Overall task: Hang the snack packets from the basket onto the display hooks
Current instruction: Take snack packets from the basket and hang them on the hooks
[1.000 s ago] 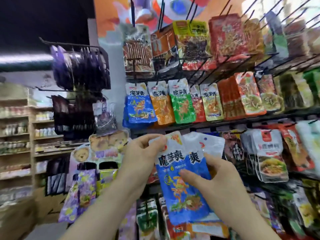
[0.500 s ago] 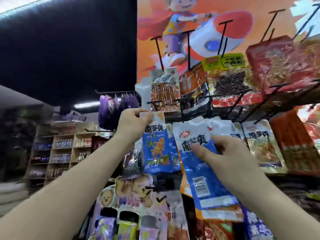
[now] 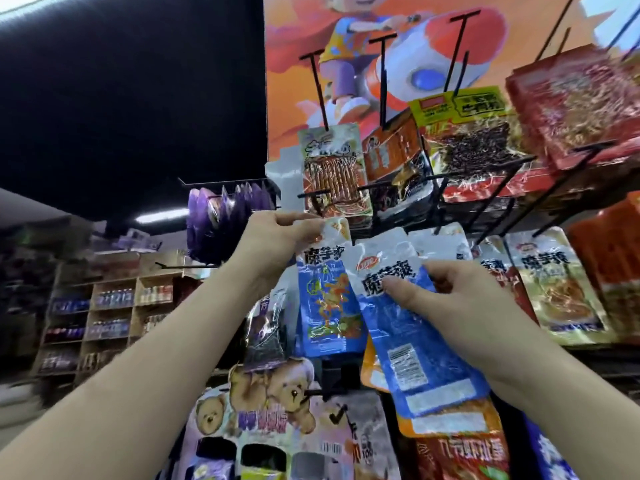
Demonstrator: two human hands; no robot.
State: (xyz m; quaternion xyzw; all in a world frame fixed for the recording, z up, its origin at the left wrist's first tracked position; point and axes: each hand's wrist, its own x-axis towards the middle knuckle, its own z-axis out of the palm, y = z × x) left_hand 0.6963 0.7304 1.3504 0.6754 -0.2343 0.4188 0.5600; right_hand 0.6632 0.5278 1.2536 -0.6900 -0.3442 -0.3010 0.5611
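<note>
My left hand [image 3: 277, 237] pinches the white top of a blue snack packet [image 3: 327, 296], raised to a black display hook [image 3: 313, 195] under the upper row. My right hand [image 3: 446, 299] grips a second blue packet [image 3: 401, 327] of the same kind, tilted, with more packets stacked behind it, orange ones showing at the bottom [image 3: 450, 417]. Whether the left packet is on the hook I cannot tell. The basket is out of view.
Snack packets hang in rows on the rack: striped and orange ones [image 3: 332, 174] above, yellow packets [image 3: 550, 292] to the right, bear-print bags [image 3: 270, 393] below. Bare black hooks [image 3: 384, 74] stick out over an orange poster. Purple bags [image 3: 225, 223] and distant shelves [image 3: 110, 306] lie left.
The view tilted upward. My left hand lifted one blue packet off the stack up to the hook; my right hand kept the remaining packets and rose with them.
</note>
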